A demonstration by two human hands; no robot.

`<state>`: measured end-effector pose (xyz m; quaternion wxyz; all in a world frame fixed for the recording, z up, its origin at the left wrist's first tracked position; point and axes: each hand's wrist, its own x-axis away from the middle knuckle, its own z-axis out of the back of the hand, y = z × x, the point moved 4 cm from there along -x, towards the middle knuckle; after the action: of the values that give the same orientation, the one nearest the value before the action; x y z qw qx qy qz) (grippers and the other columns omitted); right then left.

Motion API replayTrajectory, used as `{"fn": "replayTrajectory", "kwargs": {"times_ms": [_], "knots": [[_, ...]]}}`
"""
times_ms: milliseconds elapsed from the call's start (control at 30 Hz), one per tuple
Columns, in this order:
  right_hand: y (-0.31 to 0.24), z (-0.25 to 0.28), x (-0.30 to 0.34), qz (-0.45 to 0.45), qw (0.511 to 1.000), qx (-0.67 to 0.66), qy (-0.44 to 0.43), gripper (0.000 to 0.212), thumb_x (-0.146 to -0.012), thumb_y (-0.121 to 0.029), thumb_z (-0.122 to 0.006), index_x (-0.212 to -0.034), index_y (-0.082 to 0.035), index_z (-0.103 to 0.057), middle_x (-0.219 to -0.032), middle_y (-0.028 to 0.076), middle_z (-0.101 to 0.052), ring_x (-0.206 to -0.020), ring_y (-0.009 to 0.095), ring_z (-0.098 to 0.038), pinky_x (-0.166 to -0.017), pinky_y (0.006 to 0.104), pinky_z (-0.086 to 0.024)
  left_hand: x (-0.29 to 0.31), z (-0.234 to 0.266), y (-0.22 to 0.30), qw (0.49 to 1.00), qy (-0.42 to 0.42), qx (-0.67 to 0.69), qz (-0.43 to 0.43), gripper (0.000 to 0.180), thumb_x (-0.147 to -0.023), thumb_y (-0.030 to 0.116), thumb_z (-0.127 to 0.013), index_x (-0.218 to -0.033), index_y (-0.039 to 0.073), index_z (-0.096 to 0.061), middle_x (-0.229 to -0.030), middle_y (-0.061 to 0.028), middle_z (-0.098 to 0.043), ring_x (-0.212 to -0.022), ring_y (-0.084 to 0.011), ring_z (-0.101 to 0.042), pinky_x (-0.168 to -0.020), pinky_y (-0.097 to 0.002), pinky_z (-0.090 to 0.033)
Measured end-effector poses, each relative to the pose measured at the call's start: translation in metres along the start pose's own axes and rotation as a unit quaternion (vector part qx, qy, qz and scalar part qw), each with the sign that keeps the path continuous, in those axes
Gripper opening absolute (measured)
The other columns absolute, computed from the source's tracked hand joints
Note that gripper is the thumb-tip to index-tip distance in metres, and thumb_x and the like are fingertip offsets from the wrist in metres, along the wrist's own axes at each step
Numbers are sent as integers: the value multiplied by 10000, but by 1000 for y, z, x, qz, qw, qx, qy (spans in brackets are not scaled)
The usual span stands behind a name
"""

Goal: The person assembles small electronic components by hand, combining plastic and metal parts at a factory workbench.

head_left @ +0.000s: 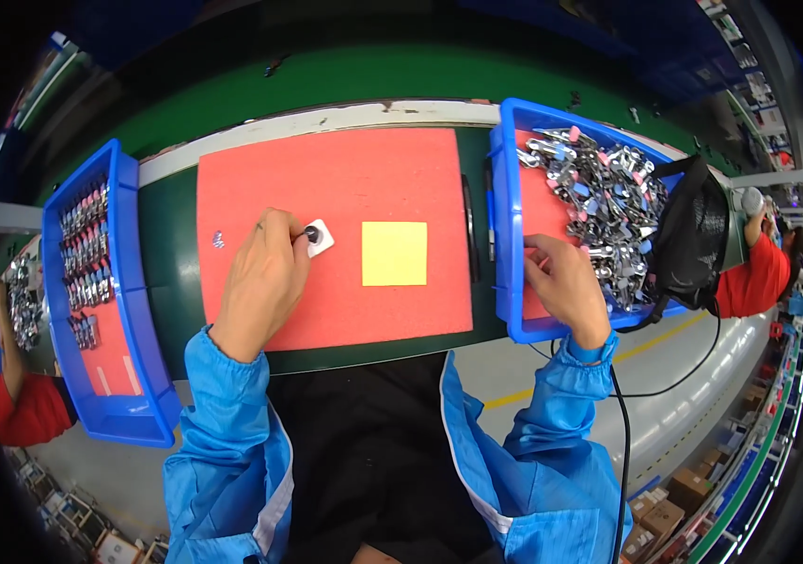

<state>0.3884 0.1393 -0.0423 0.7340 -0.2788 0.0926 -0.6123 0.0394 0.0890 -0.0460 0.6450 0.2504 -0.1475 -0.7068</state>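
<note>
My left hand point(265, 273) is over the red mat point(401, 179), its fingers closed at a small white square piece with a round black part point(322, 241). My right hand point(569, 287) reaches into the left side of the right blue bin point(507, 197). Its fingers are curled together, and I cannot make out what, if anything, lies between them. Just beyond it is a heap of small metal clippers point(608, 188) with pink and blue parts. A yellow square sheet point(395, 254) lies flat on the mat between my hands.
A blue tray point(152, 329) at the left holds rows of similar clippers point(86, 240). Tiny shiny bits point(218, 240) lie at the mat's left. A black mesh bag point(698, 235) hangs at the right bin, with a black cable point(624, 442) below. People in red work at both sides.
</note>
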Motion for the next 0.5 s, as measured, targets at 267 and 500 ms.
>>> {"fn": "replayTrajectory", "kwargs": {"times_ms": [267,500], "knots": [[2,-2,2,-34,998,-52,-8,159,-875,-98,-698,-974,24,-675,-743,140,-703,-667,253,-691,-619,355,-520,16,-2,3,929,-104,347,79,78,-970,39,-622,-1011,13,-561,-893,-105,-611,-781,-187,-611,-720,-318,-501],[7,19,31,-133,942,-289,103,140,-930,-84,-704,-891,-2,-597,-716,49,-664,-554,77,-569,-499,215,-403,22,10,6,872,-136,464,79,106,-943,17,-665,-1008,15,-581,-960,-47,-596,-890,-125,-592,-845,-287,-490]]}}
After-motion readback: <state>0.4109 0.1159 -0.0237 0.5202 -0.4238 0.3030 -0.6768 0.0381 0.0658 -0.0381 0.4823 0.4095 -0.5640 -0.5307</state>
